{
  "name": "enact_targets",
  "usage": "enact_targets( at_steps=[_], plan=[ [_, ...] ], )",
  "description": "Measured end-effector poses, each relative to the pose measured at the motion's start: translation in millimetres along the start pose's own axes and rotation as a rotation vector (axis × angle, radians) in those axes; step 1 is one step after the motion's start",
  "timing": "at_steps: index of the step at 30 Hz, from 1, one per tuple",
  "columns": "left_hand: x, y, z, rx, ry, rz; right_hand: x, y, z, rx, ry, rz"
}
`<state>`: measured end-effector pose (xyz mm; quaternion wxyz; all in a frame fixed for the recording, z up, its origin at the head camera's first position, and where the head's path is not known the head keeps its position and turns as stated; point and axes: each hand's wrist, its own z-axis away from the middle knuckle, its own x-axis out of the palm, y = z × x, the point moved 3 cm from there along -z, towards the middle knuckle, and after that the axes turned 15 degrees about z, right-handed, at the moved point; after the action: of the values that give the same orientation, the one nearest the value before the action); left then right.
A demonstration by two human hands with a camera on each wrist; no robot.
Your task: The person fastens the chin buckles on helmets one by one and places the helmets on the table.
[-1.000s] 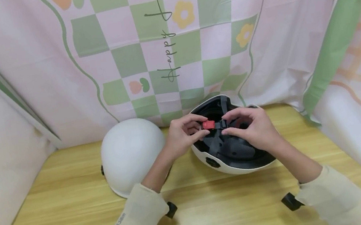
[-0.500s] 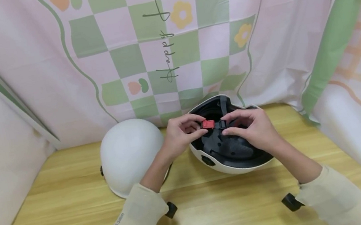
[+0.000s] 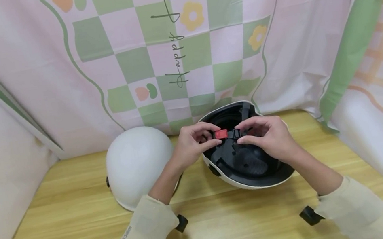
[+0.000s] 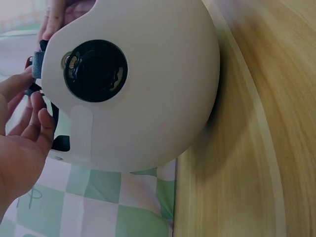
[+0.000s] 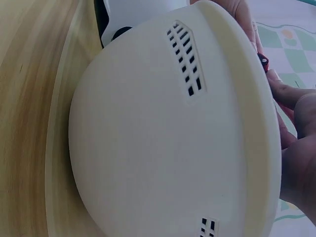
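A white helmet (image 3: 239, 183) lies upturned on the table, its black padded inside facing up and its chin strap raised over the opening. My left hand (image 3: 190, 146) pinches the red part of the strap buckle (image 3: 221, 134) between thumb and fingers. Just to the right, my right hand (image 3: 273, 137) pinches a black strap piece (image 3: 236, 134) joined in line with the red one. In the left wrist view the shell shows a round black disc (image 4: 96, 71) near the rim. From the right wrist, the helmet's curved shell with slotted vents (image 5: 186, 58) hides part of the right hand.
A second white helmet (image 3: 140, 163) sits dome up just left of the hands. The wooden table (image 3: 229, 228) carries both, with a printed curtain (image 3: 167, 53) hanging close behind them. Black wrist cameras (image 3: 181, 223) stick out from both sleeves.
The upturned helmet has tilted and shifted slightly under the strap, so its side disc shows less and its front rim sits lower. Both hands keep their pinch on the buckle, nearly still.
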<state>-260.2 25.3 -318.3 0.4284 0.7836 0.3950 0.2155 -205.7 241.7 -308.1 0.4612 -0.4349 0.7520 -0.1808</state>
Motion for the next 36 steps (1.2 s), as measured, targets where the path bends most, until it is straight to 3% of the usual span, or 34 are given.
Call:
enact_targets(
  at_steps=[11, 16, 36],
  plan=[
    [-1.3, -1.0, 0.1, -0.003, 0.005, 0.014, 2, 3, -0.5, -0.038, 0.002, -0.042],
    [-1.5, -1.3, 0.7, -0.028, 0.013, 0.023, 3, 6, -0.2, -0.015, -0.009, -0.025],
    [-1.7, -5.8, 0.8, -0.028, 0.041, 0.005, 8, 11, 1.5, 0.031, -0.019, -0.056]
  ],
)
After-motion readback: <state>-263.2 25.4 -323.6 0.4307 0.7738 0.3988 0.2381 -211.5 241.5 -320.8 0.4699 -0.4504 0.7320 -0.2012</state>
